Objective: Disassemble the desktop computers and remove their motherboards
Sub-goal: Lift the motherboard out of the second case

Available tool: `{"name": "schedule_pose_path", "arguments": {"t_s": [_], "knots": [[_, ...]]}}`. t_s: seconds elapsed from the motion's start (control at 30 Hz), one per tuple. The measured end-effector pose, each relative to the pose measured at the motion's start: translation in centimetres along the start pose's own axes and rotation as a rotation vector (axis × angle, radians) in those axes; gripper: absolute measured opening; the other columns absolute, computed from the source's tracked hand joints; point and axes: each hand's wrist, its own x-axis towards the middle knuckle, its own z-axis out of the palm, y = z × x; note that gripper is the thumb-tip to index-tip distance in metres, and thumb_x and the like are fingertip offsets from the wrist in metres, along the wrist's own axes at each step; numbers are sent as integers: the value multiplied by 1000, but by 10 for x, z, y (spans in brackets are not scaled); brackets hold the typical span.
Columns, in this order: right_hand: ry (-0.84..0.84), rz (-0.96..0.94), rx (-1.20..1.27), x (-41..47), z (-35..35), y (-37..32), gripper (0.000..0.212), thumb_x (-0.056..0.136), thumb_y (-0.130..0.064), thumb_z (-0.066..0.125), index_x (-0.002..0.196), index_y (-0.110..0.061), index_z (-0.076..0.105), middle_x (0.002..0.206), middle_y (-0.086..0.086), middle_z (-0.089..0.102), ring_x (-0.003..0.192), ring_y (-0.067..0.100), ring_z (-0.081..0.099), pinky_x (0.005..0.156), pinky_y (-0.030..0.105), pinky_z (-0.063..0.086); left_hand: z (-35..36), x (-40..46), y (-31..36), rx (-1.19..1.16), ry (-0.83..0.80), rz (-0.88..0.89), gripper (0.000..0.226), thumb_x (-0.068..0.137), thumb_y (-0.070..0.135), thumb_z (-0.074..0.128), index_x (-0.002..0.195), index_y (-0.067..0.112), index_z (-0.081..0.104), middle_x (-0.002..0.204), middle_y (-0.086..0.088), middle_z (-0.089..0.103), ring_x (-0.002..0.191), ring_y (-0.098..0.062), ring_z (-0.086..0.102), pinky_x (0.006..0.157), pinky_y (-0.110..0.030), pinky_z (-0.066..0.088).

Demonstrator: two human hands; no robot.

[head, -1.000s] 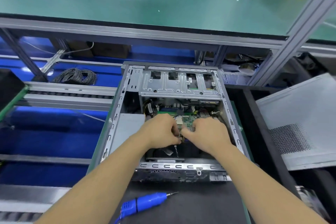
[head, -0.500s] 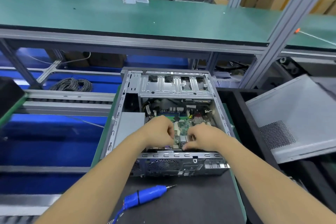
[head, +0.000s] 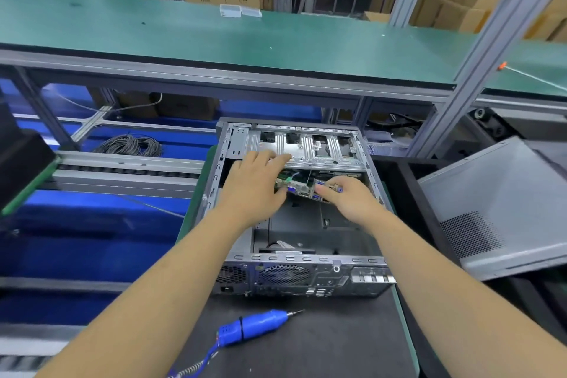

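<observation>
Motherboard (head: pixel 302 188) lifted off the chassis (head: pixel 300 261) floor since a second ago — we grip it, left hand (head: pixel 254 184) and right hand (head: pixel 348 196) — removal nearly done.

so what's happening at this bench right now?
A person is stripping an open grey metal desktop case lying on the black mat. Both hands are inside it on the green motherboard: the left hand holds its left end, the right hand pinches the end with blue ports. The board looks raised off the case floor. A blue electric screwdriver lies unused in front.
</observation>
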Motion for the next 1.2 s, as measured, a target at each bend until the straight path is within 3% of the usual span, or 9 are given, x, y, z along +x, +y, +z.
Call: {"name": "schedule_pose_path", "arguments": {"t_s": [0.17,0.27,0.4,0.5,0.6,0.7,0.83,1.0,1.2], "knots": [[-1,-11,-74,-5,19,-52,58,96,-52,55,56,-15,36,50,0,30,49,20,30,61,31,28,-10,10,-7,201,-97,1,8,90,26,59,95,29,55,99,8,60,103,-21,58,95,-36,33],[-88,20,-248,-9,12,-81,58,93,-55,58,56,-18,33,44,-7,30,36,13,27,49,28,24,-32,13,-17,234,-53,83,20,87,12,53,84,31,51,82,10,54,91,-21,56,86,-35,32],[-107,-1,-208,-25,-13,-115,55,83,-68,63,68,-15,54,57,-4,50,47,12,44,52,25,36,-71,23,-26,123,35,270,20,86,9,59,95,24,68,94,4,65,97,-25,58,80,-35,34],[-78,38,137,-37,-45,-133,57,81,-69,65,96,-14,72,85,0,70,77,20,66,72,32,53,-93,33,-23,-66,325,347,43,85,10,68,127,19,66,131,-5,61,124,-31,52,103,-48,39],[-191,-39,516,-50,-74,-146,41,89,-51,66,78,-14,78,83,7,71,70,23,67,66,32,56,-106,41,0,-453,511,103,74,88,15,70,153,19,34,152,-6,41,139,-24,37,114,-36,29],[-95,-197,692,-59,-91,-151,39,94,-42,64,69,-15,79,74,5,73,59,16,67,54,23,54,-113,52,32,-823,537,-219,67,90,24,69,148,24,33,139,-2,44,121,-14,48,99,-25,39],[199,-442,302,-65,-111,-136,45,94,-47,63,65,-12,58,49,-13,38,43,7,29,42,19,26,-118,70,51,-1441,403,-507,14,95,21,50,103,22,62,98,2,68,76,-16,66,57,-29,54],[319,-617,-349,-66,-137,-82,29,86,-39,74,87,-16,55,70,-12,50,63,1,44,61,26,35,-102,82,46,-1905,-34,-661,54,97,54,45,111,5,63,98,-12,75,83,-30,73,66,-37,59],[277,-710,-585,-75,-151,-21,32,86,-38,74,92,-16,51,85,-9,40,80,14,36,72,28,30,-51,87,93,-1557,-330,-549,35,96,42,60,121,18,66,123,-10,64,87,-23,69,82,-32,54]]}}
